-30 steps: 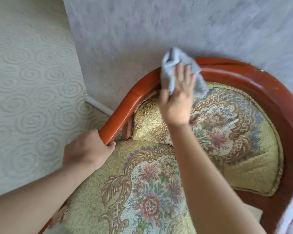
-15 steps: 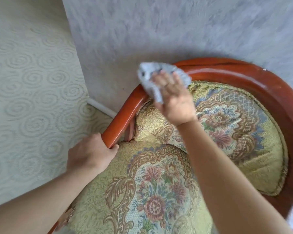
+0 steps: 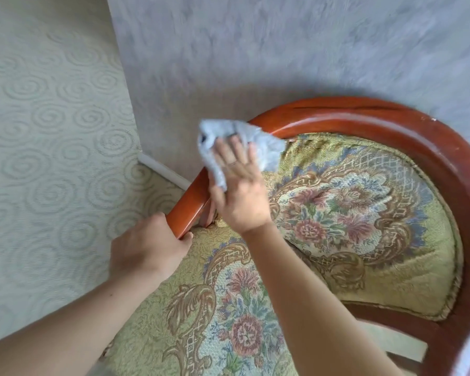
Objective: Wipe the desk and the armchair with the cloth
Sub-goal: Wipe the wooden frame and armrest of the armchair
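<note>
Right hand (image 3: 238,189), fingers spread flat, pressing cloth (image 3: 236,143) onto armchair (image 3: 391,123) rail for rubbing contact; left hand (image 3: 147,246) fingers closed around rail's lower end, steadying.

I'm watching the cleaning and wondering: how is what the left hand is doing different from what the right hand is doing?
The left hand is wrapped around the lower end of the chair's wooden rail; the right hand lies flat higher up the rail. The right hand presses a grey cloth against the wood; the left hand holds no cloth. The left hand's fingers are curled, the right hand's spread out. Both touch the same armchair rail.
</note>
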A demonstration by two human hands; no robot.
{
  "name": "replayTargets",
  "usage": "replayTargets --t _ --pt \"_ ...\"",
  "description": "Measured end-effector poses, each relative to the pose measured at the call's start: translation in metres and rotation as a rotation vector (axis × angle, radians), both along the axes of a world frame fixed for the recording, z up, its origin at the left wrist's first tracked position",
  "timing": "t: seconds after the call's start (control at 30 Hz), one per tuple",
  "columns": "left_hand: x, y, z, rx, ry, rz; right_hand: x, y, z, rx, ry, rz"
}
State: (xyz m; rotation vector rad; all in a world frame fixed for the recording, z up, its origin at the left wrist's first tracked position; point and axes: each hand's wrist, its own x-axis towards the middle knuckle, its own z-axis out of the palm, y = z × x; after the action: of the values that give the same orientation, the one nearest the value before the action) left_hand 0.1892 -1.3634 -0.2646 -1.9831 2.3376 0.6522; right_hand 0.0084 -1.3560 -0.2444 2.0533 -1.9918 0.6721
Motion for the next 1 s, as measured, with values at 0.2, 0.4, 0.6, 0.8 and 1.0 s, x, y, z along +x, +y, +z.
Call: replayTargets --t 0.2,0.4,0.6,0.8,1.0 --pt "0.001 0.001 0.001 0.006 -0.009 -0.015 -0.079 0.012 0.033 -0.061 0.302 -0.037" --pt "0.002 0.001 -0.003 -0.008 -0.014 -0.022 -0.165 0.055 0.076 -0.169 0.245 -0.446" --pt "0.001 0.002 -0.002 -0.012 -0.012 -0.019 -0.062 -0.001 0.036 -0.264 -0.050 -0.383" --pt "0.000 -0.001 0.000 0.021 0.015 0.013 0.043 -0.014 0.012 0.103 -0.242 -0.033" --pt "0.000 -0.002 0.013 0.162 0.047 0.010 0.030 0.008 0.078 0.188 -0.656 -0.231"
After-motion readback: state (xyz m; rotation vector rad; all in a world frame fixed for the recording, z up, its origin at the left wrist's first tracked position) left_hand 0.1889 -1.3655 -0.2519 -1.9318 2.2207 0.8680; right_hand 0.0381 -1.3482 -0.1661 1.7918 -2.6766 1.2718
